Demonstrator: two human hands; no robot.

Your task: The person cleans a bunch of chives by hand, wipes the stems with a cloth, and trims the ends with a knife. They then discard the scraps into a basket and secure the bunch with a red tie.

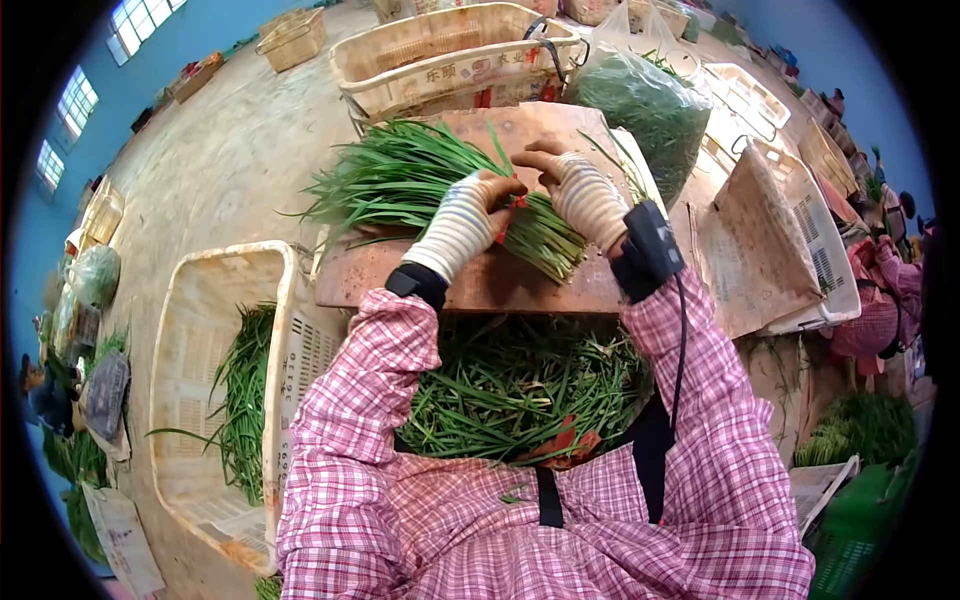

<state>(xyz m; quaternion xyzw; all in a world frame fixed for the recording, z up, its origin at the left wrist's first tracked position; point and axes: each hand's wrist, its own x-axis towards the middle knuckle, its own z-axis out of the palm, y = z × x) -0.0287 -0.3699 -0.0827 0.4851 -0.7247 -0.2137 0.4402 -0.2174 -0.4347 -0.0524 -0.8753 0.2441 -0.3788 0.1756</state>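
A large bundle of long green leafy stalks (pixel 410 180) lies across a worn board (pixel 400 278), leaves to the left and cut ends to the lower right. Around the stalks runs a red tie (pixel 518 202). My left hand (pixel 470 215), in a striped wrap with bare fingertips, is closed at the tie, its fingers bent over the bundle. My right hand (pixel 575 190), wrapped the same way, is just right of the tie above the stalk ends, with its fingers apart. Whether it touches a loose end of the tie is too small to tell.
Loose leaves (pixel 520 385) fill the space below the board. A crate (pixel 165 400) with greens stands at left, another crate (pixel 400 85) behind the board. A clear bag of greens (pixel 645 110) is at back right, beside a brown sheet (pixel 750 250). People (pixel 875 310) are at far right.
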